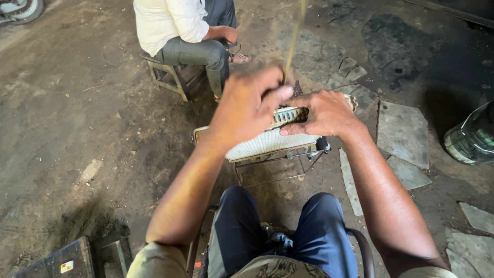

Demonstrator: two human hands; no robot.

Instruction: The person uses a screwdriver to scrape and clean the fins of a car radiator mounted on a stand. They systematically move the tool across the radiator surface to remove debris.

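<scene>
I am holding a thin rod (294,36) that is pointing almost straight up, leaning slightly right, over a ribbed metal radiator (267,141) lying lengthwise left to right on a wire stand (278,167). My left hand (247,105) is clenching the rod's lower end; my right hand (321,113) is pressing fingers down on the radiator's top edge.

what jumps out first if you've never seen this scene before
Two bare hands meet at centre frame over a pale ribbed panel on a small wire stand: the left hand pinches a thin stick pointing up, and the right hand presses on the panel's top edge. At the top left, another person sits on a low stool.
</scene>
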